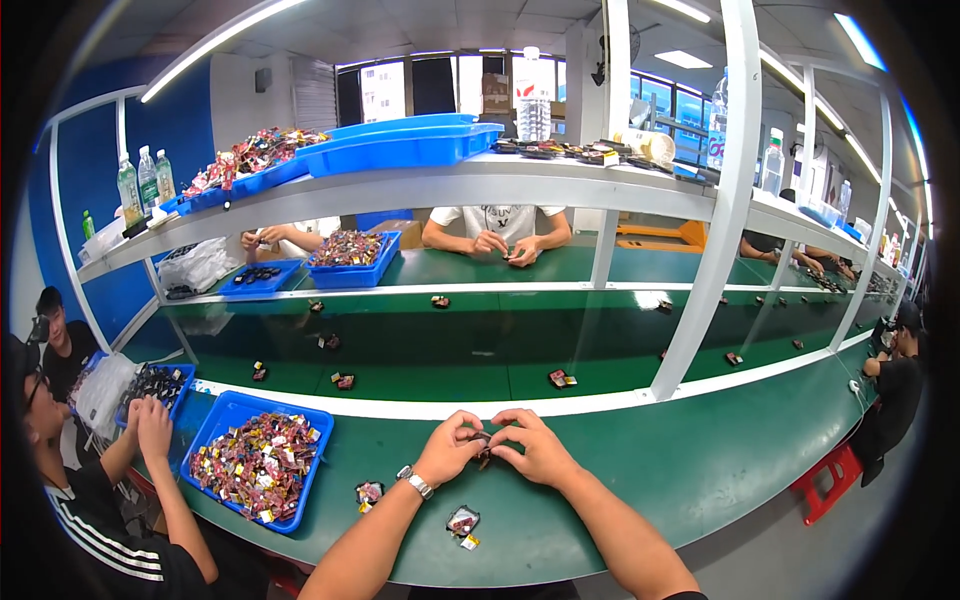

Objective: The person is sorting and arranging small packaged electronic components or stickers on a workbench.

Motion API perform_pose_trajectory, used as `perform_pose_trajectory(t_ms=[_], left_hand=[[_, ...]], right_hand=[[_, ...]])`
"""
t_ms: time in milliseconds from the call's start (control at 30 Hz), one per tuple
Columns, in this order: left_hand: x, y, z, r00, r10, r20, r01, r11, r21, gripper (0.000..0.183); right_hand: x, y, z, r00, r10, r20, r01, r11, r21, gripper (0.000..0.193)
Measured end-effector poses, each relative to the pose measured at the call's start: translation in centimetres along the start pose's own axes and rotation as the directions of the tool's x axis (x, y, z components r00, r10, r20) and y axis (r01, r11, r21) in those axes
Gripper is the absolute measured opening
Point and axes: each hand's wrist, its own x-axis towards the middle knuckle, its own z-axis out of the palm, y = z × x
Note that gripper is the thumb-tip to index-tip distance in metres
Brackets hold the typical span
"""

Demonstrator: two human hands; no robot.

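Both hands are busy on one item. My left hand (450, 450) and my right hand (533, 447) close on it from either side, thumbs and fingertips pinching one small dark piece (484, 447). It sits between the two sets of fingertips, mostly covered, so its full shape I cannot tell. One silver metal wristwatch (415, 482) on the left wrist.

Under the grip: one long green worktop (590, 445). Nearer to me than the grip, two loose pieces, apart from each other: one silver-and-dark piece with a yellow tab (462, 521), and, farther left, one pinkish, white and dark piece (369, 494).

Well left of the grip: one blue rectangular plastic tray (285, 407), heaped with small reddish, white and yellow parts, too many to count. Past it, a co-worker's two raised hands (150, 430).

Beyond the grip, across a white rail (450, 408), at least four small pieces lie spaced out on a dark green strip (460, 375). Well right of the grip: one red plastic stool (828, 483).
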Motion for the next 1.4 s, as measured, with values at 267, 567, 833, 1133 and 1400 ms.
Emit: perform_pose_trajectory(t_ms=[267, 567, 833, 1133, 1400], left_hand=[[-0.3, 1.5, 0.0, 0.976, -0.164, 0.140, 0.174, 0.983, -0.061, 0.032], [-0.1, 1.1, 0.6, 0.973, -0.191, 0.134, 0.210, 0.966, -0.151, 0.027], [-0.1, 1.1, 0.3, 0.972, -0.182, 0.146, 0.210, 0.954, -0.212, 0.025], [-0.3, 1.2, 0.0, 0.959, -0.121, 0.257, 0.173, 0.967, -0.190, 0.033], [0.0, 0.6, -0.2, 0.962, -0.146, 0.230, 0.193, 0.961, -0.199, 0.025]], right_hand=[[-0.3, -0.4, 0.1, 0.997, 0.015, -0.075, -0.020, 0.998, -0.061, 0.008], [-0.1, -0.7, 0.1, 1.000, 0.022, -0.011, -0.023, 0.995, -0.097, 0.012], [-0.2, 0.3, 0.8, 0.995, 0.093, -0.023, -0.095, 0.994, -0.061, 0.013], [-0.3, -0.1, 0.7, 0.987, 0.160, -0.016, -0.160, 0.987, 0.004, 0.012], [-0.4, 0.0, 0.5, 0.996, 0.093, 0.007, -0.093, 0.995, 0.029, 0.011]])
